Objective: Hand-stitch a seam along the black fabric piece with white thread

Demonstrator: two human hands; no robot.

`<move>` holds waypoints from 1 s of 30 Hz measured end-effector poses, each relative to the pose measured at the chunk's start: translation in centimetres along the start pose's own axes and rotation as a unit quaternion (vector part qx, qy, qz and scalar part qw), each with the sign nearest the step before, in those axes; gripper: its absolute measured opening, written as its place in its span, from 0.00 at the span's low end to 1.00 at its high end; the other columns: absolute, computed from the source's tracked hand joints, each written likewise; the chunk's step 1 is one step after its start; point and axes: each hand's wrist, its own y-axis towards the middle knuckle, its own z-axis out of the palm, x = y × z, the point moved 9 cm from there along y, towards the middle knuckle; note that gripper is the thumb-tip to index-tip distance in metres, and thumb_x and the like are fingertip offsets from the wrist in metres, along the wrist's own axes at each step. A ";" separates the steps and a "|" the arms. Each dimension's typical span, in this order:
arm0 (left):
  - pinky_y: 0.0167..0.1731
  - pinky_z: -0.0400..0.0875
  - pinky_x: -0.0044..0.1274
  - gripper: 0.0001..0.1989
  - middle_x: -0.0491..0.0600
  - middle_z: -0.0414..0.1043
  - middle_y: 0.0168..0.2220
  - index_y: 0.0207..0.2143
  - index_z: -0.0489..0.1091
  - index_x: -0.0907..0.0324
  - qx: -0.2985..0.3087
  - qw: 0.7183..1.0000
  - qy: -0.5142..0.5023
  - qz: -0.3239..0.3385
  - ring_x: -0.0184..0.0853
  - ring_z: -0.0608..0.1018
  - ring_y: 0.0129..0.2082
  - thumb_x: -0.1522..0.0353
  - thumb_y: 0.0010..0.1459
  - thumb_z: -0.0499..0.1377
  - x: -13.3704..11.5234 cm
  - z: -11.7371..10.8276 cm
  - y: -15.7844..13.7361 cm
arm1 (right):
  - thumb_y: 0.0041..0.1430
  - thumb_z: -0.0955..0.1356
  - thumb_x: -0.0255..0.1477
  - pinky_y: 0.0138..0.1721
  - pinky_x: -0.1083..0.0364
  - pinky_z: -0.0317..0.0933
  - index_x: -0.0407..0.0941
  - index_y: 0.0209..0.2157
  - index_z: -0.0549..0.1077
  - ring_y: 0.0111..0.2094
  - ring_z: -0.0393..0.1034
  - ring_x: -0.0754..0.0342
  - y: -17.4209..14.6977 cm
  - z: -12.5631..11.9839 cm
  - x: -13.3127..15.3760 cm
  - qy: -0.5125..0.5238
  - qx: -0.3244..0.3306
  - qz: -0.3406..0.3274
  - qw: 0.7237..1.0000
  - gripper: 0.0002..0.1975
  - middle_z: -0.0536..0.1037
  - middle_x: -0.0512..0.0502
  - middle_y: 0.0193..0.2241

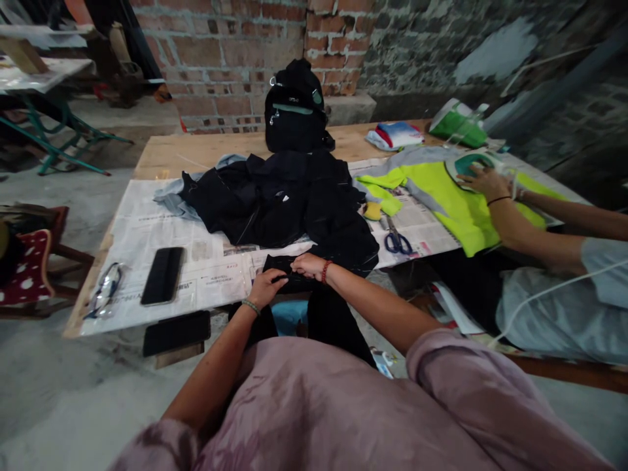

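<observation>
A dark garment [275,203] lies spread on the newspaper-covered table, and one end of it reaches the front edge before me. My left hand [265,288] has its thumb and fingers closed on that end. Close beside it on the right, my right hand [307,264] pinches at the same black cloth. Anything small between its fingertips is too tiny to make out. Pale loose threads show on the dark fabric. To the right of the garment lie blue-handled scissors [398,244].
A phone [163,276] and glasses [106,288] lie at left on the newspaper [216,281]. A black backpack [297,111] stands behind the garment. At right, a co-worker's hand [483,181] holds a green-and-white iron [466,167] on a neon yellow garment [461,216]. A white cord [549,288] crosses there.
</observation>
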 end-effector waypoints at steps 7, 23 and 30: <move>0.40 0.66 0.26 0.08 0.48 0.72 0.34 0.32 0.71 0.60 -0.004 1.000 0.001 0.007 0.32 0.73 0.35 0.67 0.49 0.58 0.2 0.1 0.0 | 0.52 0.62 0.28 0.09 0.64 0.36 0.41 0.20 0.63 0.07 0.43 0.67 0.1 0.0 -0.1 -0.021 0.006 -0.002 1.000 0.09 0.55 0.60 0.07; 0.34 0.68 0.23 0.07 0.47 0.72 0.31 0.33 0.71 0.59 -0.041 0.998 0.022 0.052 0.30 0.73 0.32 0.68 0.50 0.57 -0.3 -0.4 -0.2 | 0.45 0.65 0.26 0.14 0.63 0.43 0.40 0.18 0.67 0.13 0.50 0.65 0.4 -0.2 1.6 -0.073 -0.094 -0.058 0.991 0.06 0.61 0.56 0.11; 0.34 0.67 0.23 0.06 0.47 0.72 0.30 0.32 0.71 0.59 -0.054 0.996 0.042 0.049 0.31 0.73 0.31 0.69 0.50 0.57 0.0 -0.3 -0.1 | 0.48 0.62 0.30 0.19 0.63 0.47 0.40 0.20 0.70 0.18 0.56 0.64 0.7 -0.5 1.0 -0.107 -0.137 -0.109 0.979 0.10 0.69 0.53 0.16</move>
